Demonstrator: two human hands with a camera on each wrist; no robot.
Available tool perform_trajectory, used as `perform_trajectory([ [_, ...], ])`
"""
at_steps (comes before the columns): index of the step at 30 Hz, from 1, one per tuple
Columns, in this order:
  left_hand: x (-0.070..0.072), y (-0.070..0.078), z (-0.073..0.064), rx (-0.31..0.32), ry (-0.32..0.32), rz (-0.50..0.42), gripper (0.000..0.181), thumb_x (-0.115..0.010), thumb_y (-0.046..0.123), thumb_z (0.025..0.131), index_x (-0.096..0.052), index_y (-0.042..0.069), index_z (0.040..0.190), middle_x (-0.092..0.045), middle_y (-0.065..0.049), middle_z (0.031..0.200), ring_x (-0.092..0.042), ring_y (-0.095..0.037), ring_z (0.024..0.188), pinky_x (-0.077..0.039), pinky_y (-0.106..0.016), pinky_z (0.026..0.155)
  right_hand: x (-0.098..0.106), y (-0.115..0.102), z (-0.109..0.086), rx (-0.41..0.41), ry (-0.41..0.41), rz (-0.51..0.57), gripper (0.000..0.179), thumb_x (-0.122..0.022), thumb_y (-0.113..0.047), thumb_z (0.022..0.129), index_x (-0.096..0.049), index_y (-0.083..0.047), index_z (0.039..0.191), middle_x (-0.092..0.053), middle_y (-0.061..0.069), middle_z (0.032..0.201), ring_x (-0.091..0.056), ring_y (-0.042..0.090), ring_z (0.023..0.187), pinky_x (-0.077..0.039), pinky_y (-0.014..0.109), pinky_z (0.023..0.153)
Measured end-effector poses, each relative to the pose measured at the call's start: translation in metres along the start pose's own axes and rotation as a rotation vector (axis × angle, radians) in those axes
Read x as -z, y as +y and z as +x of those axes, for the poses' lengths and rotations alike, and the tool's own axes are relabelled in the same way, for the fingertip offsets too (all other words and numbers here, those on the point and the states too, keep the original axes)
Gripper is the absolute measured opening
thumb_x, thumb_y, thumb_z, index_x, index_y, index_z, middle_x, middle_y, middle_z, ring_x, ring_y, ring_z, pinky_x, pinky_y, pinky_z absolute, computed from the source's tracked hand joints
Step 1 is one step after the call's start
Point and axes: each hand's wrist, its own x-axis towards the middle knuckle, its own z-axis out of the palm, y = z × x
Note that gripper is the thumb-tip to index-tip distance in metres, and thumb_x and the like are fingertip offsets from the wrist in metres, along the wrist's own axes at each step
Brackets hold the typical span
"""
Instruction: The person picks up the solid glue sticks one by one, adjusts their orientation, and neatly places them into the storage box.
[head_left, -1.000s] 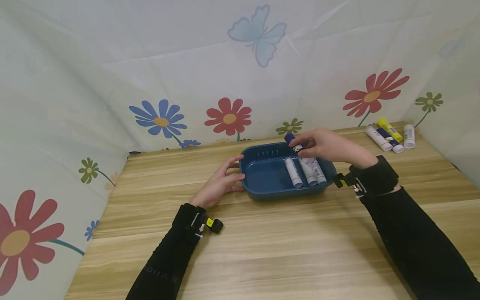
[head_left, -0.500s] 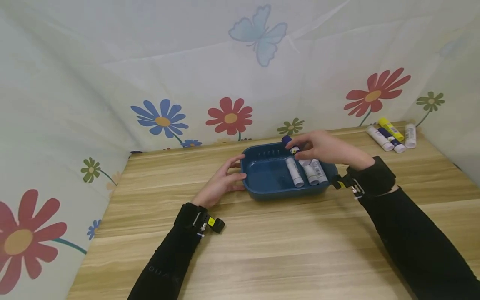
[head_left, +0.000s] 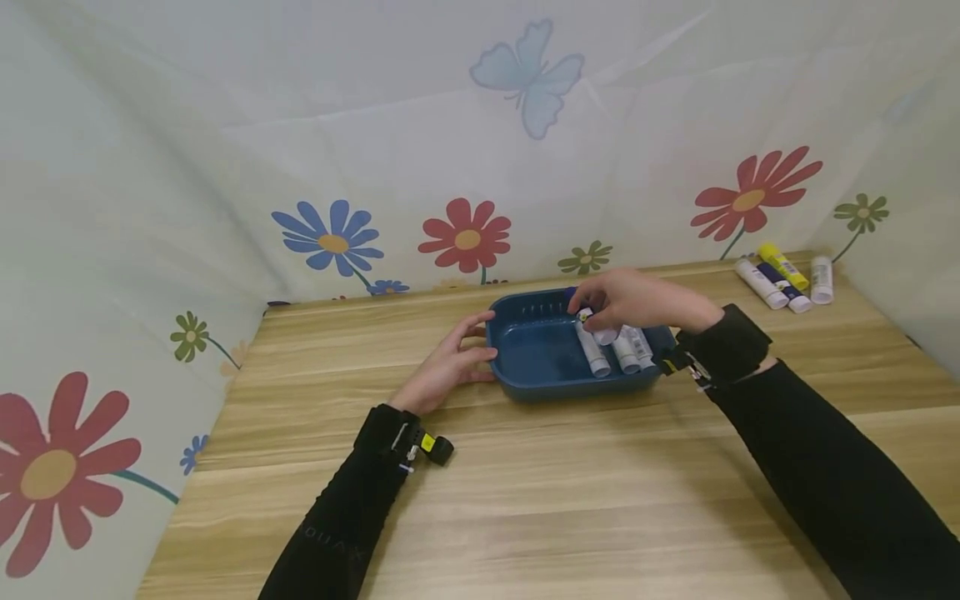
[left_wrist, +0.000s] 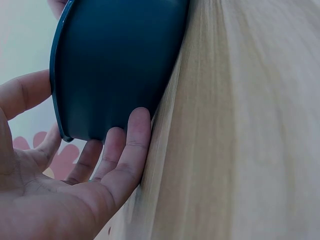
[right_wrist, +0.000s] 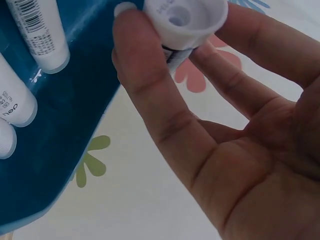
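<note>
A dark blue plastic tray [head_left: 534, 350] sits on the wooden table, with several white glue sticks lying side by side in its right half. My left hand [head_left: 444, 365] touches the tray's left end. In the left wrist view its spread fingers [left_wrist: 131, 145] rest against the tray's outer wall [left_wrist: 117, 70]. My right hand [head_left: 632, 302] pinches a glue stick with a blue cap and white base [right_wrist: 187, 20] between thumb and fingers, over the glue sticks in the tray. Most of its barrel is hidden by the fingers.
At the table's back right lie more glue sticks: a yellow one [head_left: 783, 266], a dark blue one [head_left: 784, 287], a white one [head_left: 761, 283], and another white one [head_left: 822, 280] apart. A flower-printed cloth [head_left: 390, 150] hangs behind the table.
My right hand has moved slightly left and down with the pinched glue stick, closer to the tray's contents. The left hand stays at the tray's end. The head view has shifted slightly.
</note>
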Motion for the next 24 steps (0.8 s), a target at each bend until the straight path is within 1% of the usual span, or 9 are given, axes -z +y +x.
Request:
perform_trajectory([
  [5,0.001,0.000,0.000,-0.001,-0.008,0.000,0.055,-0.057,0.015,0.100,-0.036,0.030,0.148,-0.031,-0.011,0.145,-0.055,-0.029,0.119,-0.050,-0.055,0.102,0.000,0.003,0.011,-0.023,-0.019,0.004,0.030,-0.065,-0.009,0.092,-0.063,-0.002,0.121,-0.061,0.008,0.075,-0.059,0.020,0.065,-0.055,0.037,0.065],
  [8,0.001,0.000,0.000,-0.001,-0.013,0.004,0.055,-0.057,0.016,0.100,-0.036,0.031,0.148,-0.031,-0.010,0.145,-0.055,-0.030,0.120,-0.050,-0.054,0.101,-0.001,0.003,0.016,-0.027,-0.020,-0.009,0.029,-0.065,-0.008,0.092,-0.063,-0.001,0.119,-0.062,0.008,0.074,-0.060,0.019,0.062,-0.057,0.038,0.065],
  [14,0.002,-0.001,-0.001,0.003,-0.013,0.019,0.055,-0.057,0.017,0.099,-0.035,0.032,0.148,-0.032,-0.008,0.145,-0.055,-0.030,0.121,-0.052,-0.051,0.100,-0.005,-0.001,0.022,-0.045,-0.038,-0.059,0.027,-0.065,-0.007,0.090,-0.064,-0.001,0.117,-0.063,0.006,0.072,-0.059,0.016,0.057,-0.057,0.040,0.062],
  [20,0.003,-0.001,0.001,0.009,-0.013,0.015,0.055,-0.058,0.018,0.099,-0.036,0.032,0.148,-0.032,-0.008,0.145,-0.054,-0.030,0.122,-0.052,-0.050,0.100,-0.008,-0.004,0.028,-0.089,-0.107,-0.113,0.028,-0.065,-0.007,0.090,-0.064,0.000,0.117,-0.061,0.006,0.068,-0.059,0.016,0.056,-0.058,0.039,0.061],
  [24,0.003,-0.001,0.001,0.010,-0.013,0.010,0.055,-0.058,0.017,0.099,-0.036,0.032,0.147,-0.032,-0.008,0.144,-0.054,-0.030,0.122,-0.051,-0.051,0.101,-0.010,-0.007,0.031,-0.119,-0.150,-0.127,0.026,-0.066,-0.007,0.089,-0.063,-0.001,0.114,-0.058,0.005,0.069,-0.059,0.017,0.054,-0.058,0.039,0.060],
])
